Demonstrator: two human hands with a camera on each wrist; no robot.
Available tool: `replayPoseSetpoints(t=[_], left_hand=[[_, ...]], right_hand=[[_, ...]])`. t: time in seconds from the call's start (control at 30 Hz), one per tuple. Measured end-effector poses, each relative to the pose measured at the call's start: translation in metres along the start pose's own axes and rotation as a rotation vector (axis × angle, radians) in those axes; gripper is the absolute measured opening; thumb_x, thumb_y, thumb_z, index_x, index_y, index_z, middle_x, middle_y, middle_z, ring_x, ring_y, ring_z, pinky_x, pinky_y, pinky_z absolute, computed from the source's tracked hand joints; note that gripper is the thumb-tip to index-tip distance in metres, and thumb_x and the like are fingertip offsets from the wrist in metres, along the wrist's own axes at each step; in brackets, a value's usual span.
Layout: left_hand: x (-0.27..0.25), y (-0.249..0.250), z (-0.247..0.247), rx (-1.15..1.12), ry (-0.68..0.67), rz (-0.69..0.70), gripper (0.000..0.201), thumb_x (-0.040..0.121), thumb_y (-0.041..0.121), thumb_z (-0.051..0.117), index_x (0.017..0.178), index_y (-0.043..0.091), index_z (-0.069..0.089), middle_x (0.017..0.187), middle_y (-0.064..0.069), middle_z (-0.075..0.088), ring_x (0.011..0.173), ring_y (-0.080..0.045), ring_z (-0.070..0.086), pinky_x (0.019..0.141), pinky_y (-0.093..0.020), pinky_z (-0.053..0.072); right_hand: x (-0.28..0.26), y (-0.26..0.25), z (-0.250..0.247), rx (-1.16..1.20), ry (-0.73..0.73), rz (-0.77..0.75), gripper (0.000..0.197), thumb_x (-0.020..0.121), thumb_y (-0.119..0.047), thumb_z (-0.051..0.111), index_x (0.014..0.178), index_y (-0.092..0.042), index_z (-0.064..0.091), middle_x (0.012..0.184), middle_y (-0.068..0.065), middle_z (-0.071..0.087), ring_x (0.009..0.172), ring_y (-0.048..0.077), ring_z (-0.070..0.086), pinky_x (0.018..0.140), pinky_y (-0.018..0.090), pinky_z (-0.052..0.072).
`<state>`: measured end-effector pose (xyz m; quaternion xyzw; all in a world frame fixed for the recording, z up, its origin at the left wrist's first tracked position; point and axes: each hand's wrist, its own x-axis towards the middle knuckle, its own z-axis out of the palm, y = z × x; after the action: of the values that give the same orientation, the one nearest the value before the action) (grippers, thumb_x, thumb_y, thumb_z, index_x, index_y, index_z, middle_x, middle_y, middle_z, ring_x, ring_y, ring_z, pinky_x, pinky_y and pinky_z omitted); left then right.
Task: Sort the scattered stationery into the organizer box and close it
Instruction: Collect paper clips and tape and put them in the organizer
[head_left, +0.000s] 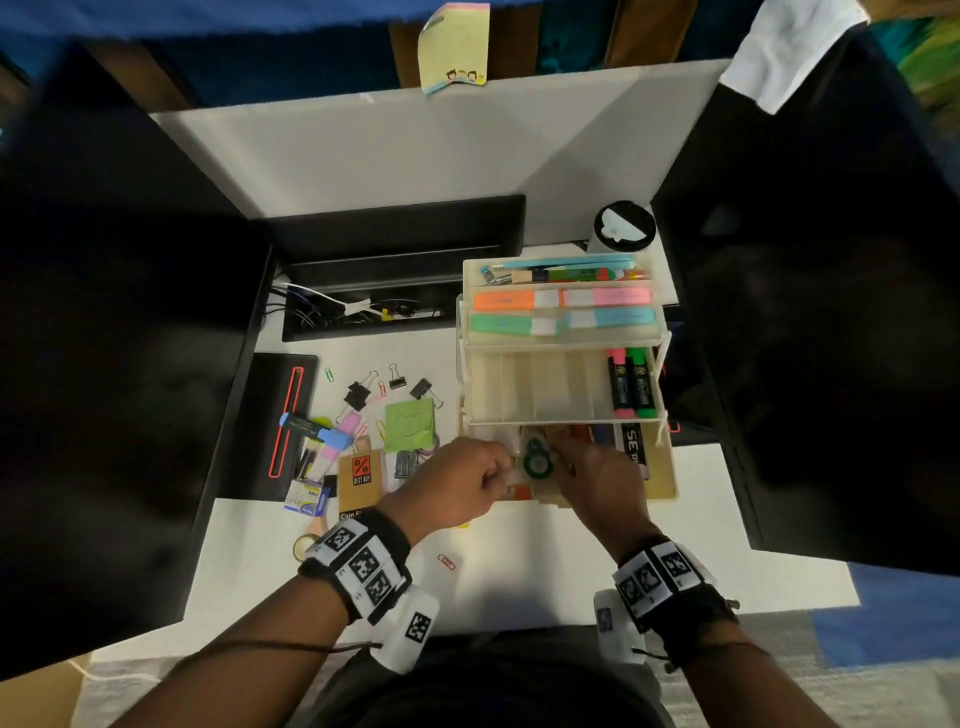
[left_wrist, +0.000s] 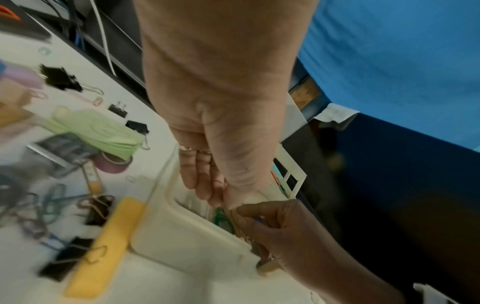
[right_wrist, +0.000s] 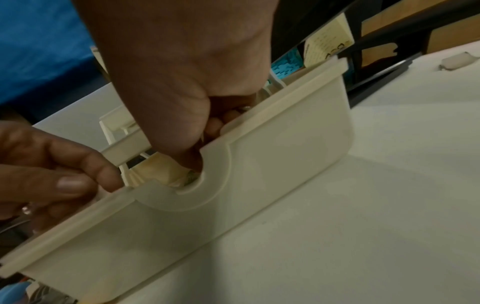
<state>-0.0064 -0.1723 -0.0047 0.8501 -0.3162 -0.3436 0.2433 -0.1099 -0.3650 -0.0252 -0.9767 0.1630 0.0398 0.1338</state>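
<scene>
At the lower centre of the head view, the fingers of the left hand (head_left: 462, 480) are being curled together at the near-left rim of the organizer box (head_left: 662, 486); whether anything is being pinched between them cannot be told. Just to the right, the right hand (head_left: 597, 480) is being reached down into the bottom compartment, its fingers curled inside the box in the right wrist view, and what they are closing on is hidden by the front wall. Between the two hands a green round item (head_left: 536, 460), possibly a tape dispenser, is being shown lying in that compartment.

Further out, the tiers of the box are being held swung open: pastel highlighters (head_left: 561, 310) are lying in the upper trays, and two dark markers (head_left: 631, 382) are standing in the right end of the middle tray.

To the left of the box, much stationery is being left scattered on the white desk (head_left: 519, 587): black binder clips (head_left: 357, 396), a green sticky-note pad (head_left: 410, 423), a brown card packet (head_left: 360, 480) and a red paper clip (head_left: 447, 561) lower down.

The step in hand is judged to be the settling of small items into the bottom compartment. The sorting appears partly done. Next, the hands would need to be withdrawn and the loose pieces at the left gathered before the trays can be folded shut.
</scene>
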Motion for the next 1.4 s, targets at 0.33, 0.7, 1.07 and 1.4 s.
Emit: replayPoseSetpoints(t=[0.33,0.7,1.07,1.4], left_hand=[[-0.024,-0.016,-0.026,-0.122,0.008,0.063,0.02,0.1,0.022,0.065,0.119,0.018,0.071,0.107,0.004,0.076,0.093,-0.008,0.07,0.083,-0.028,0.059],[-0.105,-0.127,-0.071,-0.229,0.27,-0.095,0.015,0.096,0.014,0.069,0.108,0.022,0.075,0.085,0.009,0.071,0.08,-0.01,0.069,0.074,-0.023,0.053],[-0.186,-0.19,-0.02,-0.041,0.224,-0.32,0.046,0.081,0.011,0.078,0.116,0.036,0.062,0.128,0.012,0.05,0.124,-0.013,0.047,0.097,-0.034,0.049],[-0.169,-0.19,-0.012,0.016,0.304,-0.343,0.034,0.076,0.016,0.082,0.102,0.028,0.063,0.115,0.008,0.059,0.097,-0.018,0.063,0.072,-0.025,0.039]], right_hand=[[0.0,-0.025,-0.005,-0.129,-0.087,0.033,0.026,0.095,-0.037,0.057,0.116,-0.025,0.067,0.088,0.006,0.072,0.073,0.028,0.072,0.055,0.033,0.053],[-0.029,-0.118,-0.009,0.234,-0.189,-0.424,0.009,0.096,-0.026,0.062,0.095,-0.026,0.071,0.086,-0.006,0.073,0.073,0.014,0.066,0.064,0.034,0.053],[-0.036,-0.173,0.048,0.047,-0.469,-0.525,0.047,0.092,-0.024,0.069,0.137,-0.014,0.06,0.135,0.008,0.061,0.117,0.027,0.065,0.092,0.038,0.056],[-0.006,-0.216,0.062,-0.147,-0.433,-0.578,0.059,0.083,-0.032,0.074,0.135,-0.013,0.052,0.142,0.017,0.047,0.123,0.035,0.056,0.09,0.045,0.058]])
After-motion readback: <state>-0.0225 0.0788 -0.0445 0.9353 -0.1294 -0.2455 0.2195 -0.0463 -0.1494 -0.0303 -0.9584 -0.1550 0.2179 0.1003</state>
